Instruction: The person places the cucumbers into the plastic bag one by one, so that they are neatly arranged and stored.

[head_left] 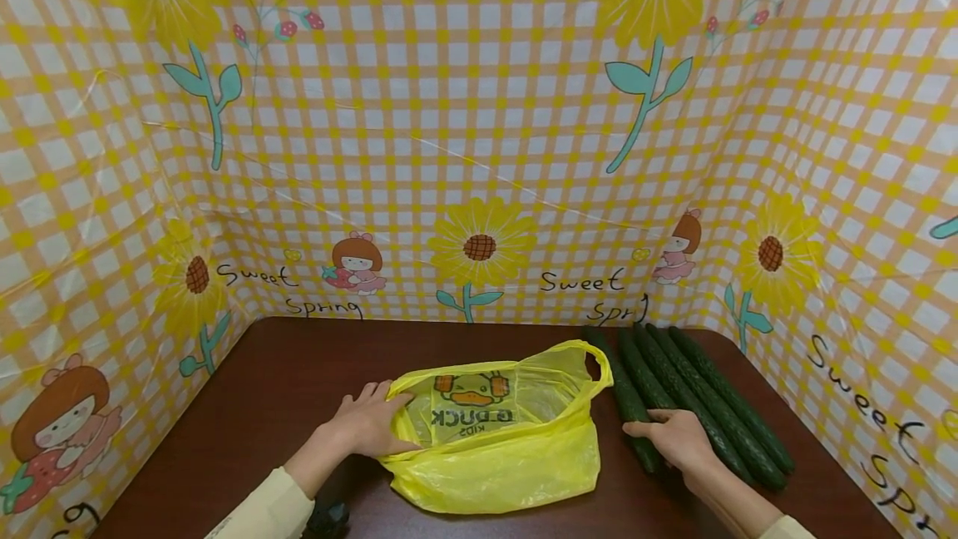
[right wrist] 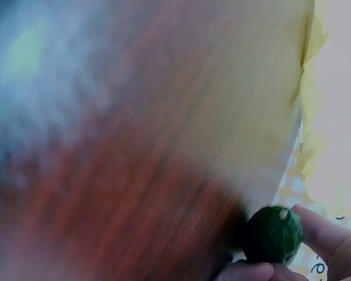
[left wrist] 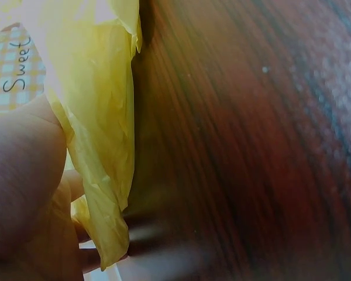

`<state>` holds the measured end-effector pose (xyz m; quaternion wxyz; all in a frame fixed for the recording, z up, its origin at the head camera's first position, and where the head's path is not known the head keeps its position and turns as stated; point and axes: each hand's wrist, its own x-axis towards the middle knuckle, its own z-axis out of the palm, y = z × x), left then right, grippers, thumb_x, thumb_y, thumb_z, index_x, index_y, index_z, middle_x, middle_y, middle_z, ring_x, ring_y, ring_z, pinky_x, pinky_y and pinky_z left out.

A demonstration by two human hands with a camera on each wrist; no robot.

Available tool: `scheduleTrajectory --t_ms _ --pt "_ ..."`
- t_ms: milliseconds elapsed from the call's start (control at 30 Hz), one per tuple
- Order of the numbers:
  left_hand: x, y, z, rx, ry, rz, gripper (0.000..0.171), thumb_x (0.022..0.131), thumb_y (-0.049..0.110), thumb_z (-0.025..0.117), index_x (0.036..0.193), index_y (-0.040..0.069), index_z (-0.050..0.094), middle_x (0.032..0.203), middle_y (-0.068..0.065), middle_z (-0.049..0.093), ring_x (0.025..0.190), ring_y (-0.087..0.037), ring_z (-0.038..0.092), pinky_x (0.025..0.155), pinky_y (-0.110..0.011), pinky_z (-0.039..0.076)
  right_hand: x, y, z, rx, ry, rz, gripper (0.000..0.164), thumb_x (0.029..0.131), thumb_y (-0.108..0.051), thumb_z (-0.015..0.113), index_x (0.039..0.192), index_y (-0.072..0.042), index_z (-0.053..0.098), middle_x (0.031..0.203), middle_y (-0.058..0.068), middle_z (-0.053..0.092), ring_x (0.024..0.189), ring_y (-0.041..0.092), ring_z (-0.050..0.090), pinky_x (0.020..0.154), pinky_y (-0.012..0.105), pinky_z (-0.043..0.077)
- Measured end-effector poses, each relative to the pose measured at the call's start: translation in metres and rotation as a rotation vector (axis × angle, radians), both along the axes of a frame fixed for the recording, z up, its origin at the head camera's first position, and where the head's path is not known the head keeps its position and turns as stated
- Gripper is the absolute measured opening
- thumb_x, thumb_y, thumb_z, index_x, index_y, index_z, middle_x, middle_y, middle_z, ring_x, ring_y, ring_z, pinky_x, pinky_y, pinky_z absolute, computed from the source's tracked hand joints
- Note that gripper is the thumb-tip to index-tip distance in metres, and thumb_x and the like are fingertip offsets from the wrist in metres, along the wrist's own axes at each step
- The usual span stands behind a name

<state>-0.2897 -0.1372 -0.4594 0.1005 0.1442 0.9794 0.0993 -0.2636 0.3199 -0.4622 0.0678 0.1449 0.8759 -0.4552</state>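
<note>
A yellow plastic bag (head_left: 497, 477) with a duck print lies on the table, its mouth spread open towards me. My left hand (head_left: 367, 422) holds the bag's left rim, thumb and a finger reaching inside the mouth. In the left wrist view, the yellow plastic (left wrist: 102, 117) hangs beside the palm and partly hides the fingers. To the right of the bag, my right hand (head_left: 677, 437) grips the near part of the leftmost cucumber (head_left: 624, 381), thumb on its left side. The right wrist view shows that cucumber's rounded end (right wrist: 273, 235) between thumb and fingers.
Several more long dark-green cucumbers (head_left: 707, 393) lie side by side to the right of the held one. The dark brown table (head_left: 299, 356) is enclosed by checked, flower-printed cloth walls (head_left: 479, 156). A small black object (head_left: 327, 518) shows beside the left sleeve.
</note>
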Motion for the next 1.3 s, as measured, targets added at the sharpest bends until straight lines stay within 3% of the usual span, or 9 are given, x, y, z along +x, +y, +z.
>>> scheduleTrajectory --t_ms 467,533,600,700,867,1000,1100,1167,1300 --pt "-0.002 -0.004 -0.002 0.003 0.002 -0.003 0.084 0.081 0.065 0.074 0.15 0.022 0.05 0.157 -0.017 0.036 0.144 -0.04 0.033 0.108 -0.07 0.03 -0.001 -0.002 -0.007 0.01 0.024 -0.025 0.082 0.085 -0.036 0.078 0.141 0.015 0.047 0.057 0.0 0.068 0.04 0.01 0.026 0.05 0.033 0.039" --pt "-0.002 -0.004 -0.002 0.004 0.002 -0.006 0.084 0.081 0.065 0.074 0.149 0.022 0.05 0.157 -0.018 0.036 0.144 -0.04 0.033 0.108 -0.07 0.031 -0.001 -0.002 -0.006 0.009 0.022 -0.029 0.081 0.084 -0.036 0.078 0.14 0.016 0.049 0.071 0.009 0.074 0.04 0.01 0.026 0.051 0.034 0.039" --pt "-0.002 -0.004 -0.002 0.007 -0.001 -0.009 0.084 0.081 0.065 0.074 0.149 0.022 0.051 0.157 -0.018 0.036 0.144 -0.04 0.033 0.108 -0.07 0.031 -0.001 -0.002 -0.005 0.009 0.024 -0.032 0.079 0.084 -0.036 0.078 0.137 0.016 0.051 0.101 0.023 0.075 0.041 0.01 0.027 0.052 0.034 0.04" --pt "-0.002 -0.003 -0.002 0.007 0.001 -0.015 0.084 0.081 0.065 0.074 0.149 0.022 0.051 0.157 -0.018 0.036 0.144 -0.04 0.033 0.108 -0.069 0.031 0.0 -0.001 -0.004 0.002 0.032 -0.027 0.074 0.085 -0.034 0.077 0.134 0.017 0.053 0.14 0.035 0.051 0.042 0.009 0.029 0.053 0.035 0.043" --pt "-0.002 -0.002 -0.001 0.004 0.007 -0.022 0.083 0.081 0.065 0.074 0.149 0.022 0.051 0.157 -0.017 0.036 0.144 -0.04 0.034 0.108 -0.069 0.032 0.0 0.0 -0.003 -0.028 0.028 -0.03 0.072 0.087 -0.03 0.075 0.136 0.016 0.052 0.15 0.038 0.036 0.046 0.011 0.032 0.057 0.035 0.047" --pt "-0.001 -0.001 0.0 0.011 0.007 -0.022 0.083 0.081 0.063 0.074 0.149 0.022 0.051 0.157 -0.017 0.036 0.144 -0.04 0.034 0.108 -0.068 0.032 0.001 0.001 0.002 -0.025 0.012 -0.021 0.077 0.088 -0.034 0.075 0.14 0.016 0.048 0.151 0.038 0.034 0.081 0.038 0.059 0.069 0.042 0.053" --pt "-0.001 0.0 0.001 0.019 -0.003 -0.022 0.082 0.082 0.062 0.075 0.149 0.021 0.05 0.158 -0.017 0.035 0.145 -0.041 0.033 0.109 -0.069 0.03 0.002 0.003 0.007 -0.023 -0.011 -0.008 0.084 0.089 -0.04 0.074 0.143 0.015 0.043 0.153 0.037 0.031 0.128 0.057 0.039 0.089 0.057 0.052" --pt "0.0 0.0 0.001 0.021 -0.01 -0.023 0.082 0.082 0.061 0.075 0.149 0.021 0.05 0.158 -0.018 0.035 0.146 -0.041 0.032 0.109 -0.07 0.03 0.002 0.006 0.008 -0.035 -0.031 -0.008 0.087 0.089 -0.042 0.074 0.145 0.015 0.041 0.155 0.036 0.028 0.138 0.059 0.026 0.098 0.066 0.043" --pt "0.0 0.0 0.002 0.011 -0.011 -0.02 0.082 0.082 0.061 0.075 0.149 0.021 0.05 0.158 -0.018 0.035 0.145 -0.041 0.032 0.108 -0.07 0.031 0.003 0.011 0.011 -0.057 -0.049 0.003 0.09 0.09 -0.044 0.073 0.148 0.014 0.037 0.157 0.035 0.024 0.14 0.059 0.02 0.105 0.07 0.036"
